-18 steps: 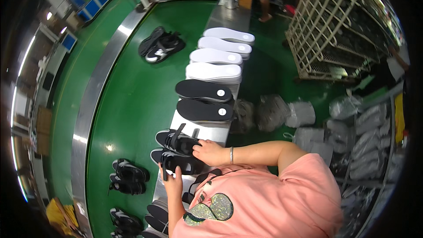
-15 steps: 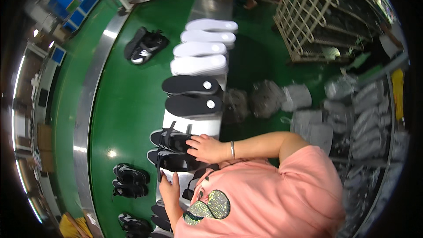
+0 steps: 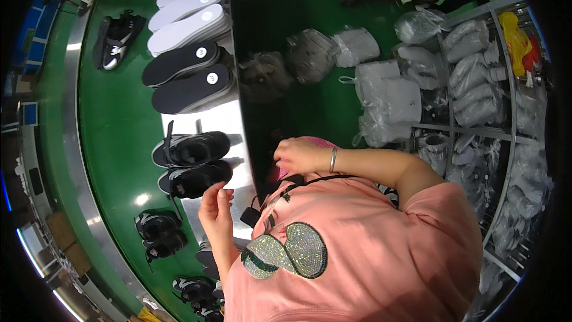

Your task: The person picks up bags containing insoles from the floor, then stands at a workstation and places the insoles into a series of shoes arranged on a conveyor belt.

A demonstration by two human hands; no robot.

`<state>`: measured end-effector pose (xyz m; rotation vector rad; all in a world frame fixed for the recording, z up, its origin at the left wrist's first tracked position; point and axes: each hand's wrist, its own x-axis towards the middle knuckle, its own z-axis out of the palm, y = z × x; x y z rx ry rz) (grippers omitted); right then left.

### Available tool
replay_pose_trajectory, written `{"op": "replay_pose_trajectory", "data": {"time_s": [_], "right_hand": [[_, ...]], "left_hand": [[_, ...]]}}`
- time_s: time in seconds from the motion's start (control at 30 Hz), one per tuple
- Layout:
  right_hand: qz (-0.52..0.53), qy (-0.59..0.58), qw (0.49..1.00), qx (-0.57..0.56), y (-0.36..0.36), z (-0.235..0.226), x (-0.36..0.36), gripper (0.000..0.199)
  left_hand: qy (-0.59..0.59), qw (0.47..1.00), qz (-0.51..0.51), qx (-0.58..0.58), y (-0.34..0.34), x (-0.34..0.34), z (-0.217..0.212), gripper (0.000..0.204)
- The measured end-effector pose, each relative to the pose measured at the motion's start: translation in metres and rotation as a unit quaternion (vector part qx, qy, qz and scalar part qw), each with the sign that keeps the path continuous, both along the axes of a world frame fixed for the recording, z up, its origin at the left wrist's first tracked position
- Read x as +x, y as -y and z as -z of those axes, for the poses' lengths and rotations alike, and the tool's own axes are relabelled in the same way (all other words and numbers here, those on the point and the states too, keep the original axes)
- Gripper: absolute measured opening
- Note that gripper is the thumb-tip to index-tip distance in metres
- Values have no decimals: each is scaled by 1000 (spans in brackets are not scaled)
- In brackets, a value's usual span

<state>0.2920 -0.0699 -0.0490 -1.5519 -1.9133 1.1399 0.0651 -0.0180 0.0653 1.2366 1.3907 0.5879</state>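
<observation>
A pair of black sneakers lies side by side on a metal bench [image 3: 223, 131]: the far shoe [image 3: 205, 148] and the near shoe [image 3: 193, 180], straps hanging loose. My left hand [image 3: 215, 213] is by the heel of the near shoe, fingers stretched and thumb apart, with nothing visible in them. Close to my body, my right hand [image 3: 302, 155], with a bracelet [image 3: 333, 159] at the wrist, is at a pink mesh thing [image 3: 320, 141]. Its fingers are bent and close together; what they grip, if anything, is hidden.
Black insoles [image 3: 189, 90] and white insoles [image 3: 186, 27] line the bench beyond the shoes. More black shoes [image 3: 158, 232] sit on the green surface to the left. Plastic-wrapped grey bundles [image 3: 387, 101] and a metal rack [image 3: 509, 137] stand at the right.
My right hand has left the far shoe and moved back to the pink mesh thing. My left hand has let go of the near shoe's strap. The view has shifted.
</observation>
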Motion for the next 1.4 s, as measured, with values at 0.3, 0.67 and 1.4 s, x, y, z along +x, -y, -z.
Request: {"op": "replay_pose_trajectory", "data": {"time_s": [0.3, 0.67, 1.4], "right_hand": [[156, 225, 923, -270, 60, 83, 103, 29], [48, 200, 889, -409, 47, 133, 276, 29], [345, 371, 838, -201, 10, 538, 708, 36]], "left_hand": [[116, 970, 90, -192, 9, 42, 41, 24], [-229, 952, 104, -175, 94, 112, 273, 45], [14, 733, 346, -586, -121, 411, 489, 85]]}}
